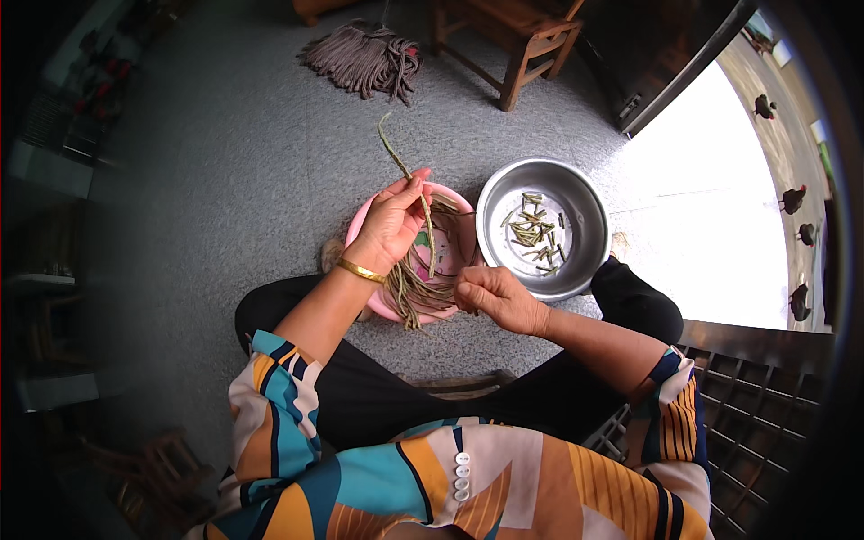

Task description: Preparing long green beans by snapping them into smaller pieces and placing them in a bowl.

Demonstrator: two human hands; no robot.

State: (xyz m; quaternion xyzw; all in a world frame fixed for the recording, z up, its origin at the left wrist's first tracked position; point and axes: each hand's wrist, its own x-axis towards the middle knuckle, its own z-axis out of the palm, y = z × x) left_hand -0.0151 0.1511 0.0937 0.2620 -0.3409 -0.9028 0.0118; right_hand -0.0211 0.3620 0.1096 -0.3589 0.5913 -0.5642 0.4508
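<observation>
My left hand point(390, 226) pinches one long yardlong bean point(393, 152) between thumb and fingers, above a pink plastic basin point(466, 202). The bean's upper end points away from me and its lower end hangs over the basin. More whole long beans point(410, 290) lie in that basin, some draped over its near rim. My right hand point(499, 297) is curled into a loose fist at the basin's near right side; whether something small is inside the fingers is hidden. Just beyond it, a grey metal basin point(590, 229) holds short cut bean pieces point(531, 233) on its bottom.
A string mop head point(364, 57) lies on the speckled grey floor point(223, 169), with a wooden chair point(516, 40) beside it. An open doorway lets in bright light at right; several dark chickens point(793, 200) stand outside. A metal grille point(736, 418) is near my right elbow.
</observation>
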